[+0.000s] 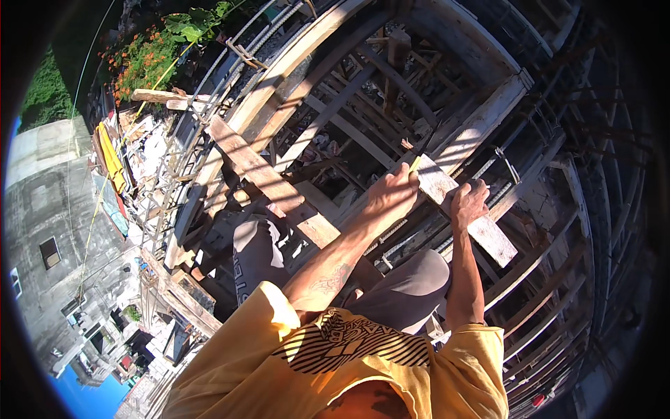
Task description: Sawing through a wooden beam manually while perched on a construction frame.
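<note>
A short, pale wooden board [492, 239] lies slantwise over the beam in front of me. My right hand [469, 204] is closed around its edge, fingers curled over the top. At the board's far left end is my left hand [393, 195], its fingers pinched together. A thin yellow stick [415, 164], like a pencil, pokes out from those fingers; how much of it the hand covers is hidden. The left fingertips are beside or touching the board; which one I cannot tell. A longer plank [262, 171] slants to the left of my left forearm.
Timber formwork beams [481, 133] frame a deep opening [363, 105] with crossed props below. Ribbed steel bars [269, 35] run along the upper left, with more dark bars [614, 140] at the right. Far below on the left are a grey concrete surface [45, 209] and buildings.
</note>
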Demonstrator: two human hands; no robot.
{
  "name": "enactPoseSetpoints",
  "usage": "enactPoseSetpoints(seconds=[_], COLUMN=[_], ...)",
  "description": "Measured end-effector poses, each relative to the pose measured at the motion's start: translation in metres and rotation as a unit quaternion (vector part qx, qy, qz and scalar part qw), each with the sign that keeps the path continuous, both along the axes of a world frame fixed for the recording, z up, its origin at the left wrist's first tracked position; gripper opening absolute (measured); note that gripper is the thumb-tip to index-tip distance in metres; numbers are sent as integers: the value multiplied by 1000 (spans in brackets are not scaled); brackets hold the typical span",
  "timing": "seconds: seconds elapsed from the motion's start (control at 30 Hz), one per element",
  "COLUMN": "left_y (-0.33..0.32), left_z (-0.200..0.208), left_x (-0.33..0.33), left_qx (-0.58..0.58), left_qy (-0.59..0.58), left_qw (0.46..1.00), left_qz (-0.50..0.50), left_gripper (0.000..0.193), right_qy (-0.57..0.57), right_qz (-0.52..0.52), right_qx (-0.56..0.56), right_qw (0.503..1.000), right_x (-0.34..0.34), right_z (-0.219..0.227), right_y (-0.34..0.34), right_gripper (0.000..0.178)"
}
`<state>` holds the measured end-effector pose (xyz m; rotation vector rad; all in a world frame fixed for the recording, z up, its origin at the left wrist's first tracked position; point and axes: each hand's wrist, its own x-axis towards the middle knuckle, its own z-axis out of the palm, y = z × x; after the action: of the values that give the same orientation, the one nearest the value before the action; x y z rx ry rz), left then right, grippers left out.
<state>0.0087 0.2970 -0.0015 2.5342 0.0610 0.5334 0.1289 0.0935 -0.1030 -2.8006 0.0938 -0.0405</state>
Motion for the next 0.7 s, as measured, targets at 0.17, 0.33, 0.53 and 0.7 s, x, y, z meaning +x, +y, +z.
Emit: enactPoseSetpoints(seconds=[0.17,0.33,0.53,0.7], left_y=[-43,-31,-10,-44], left_z=[86,110,-2,63], left_x=[-64,-109,22,-79], left_qx=[-125,-119,28,-138], left_qy=[394,381,173,325], left_qw=[906,911,984,928], left_qz=[93,107,-33,119], left_gripper=[31,26,27,34], right_qy=[0,3,-13,-1], right_qz=[-60,-38,50,-30], right_qx=[-29,-22,-65,-27], right_qw=[998,999,997,999], right_x=[4,-1,-4,-2], right_z=[0,10,-22,4], right_y=[-57,-57,-34,-56], right_gripper=[45,43,42,45])
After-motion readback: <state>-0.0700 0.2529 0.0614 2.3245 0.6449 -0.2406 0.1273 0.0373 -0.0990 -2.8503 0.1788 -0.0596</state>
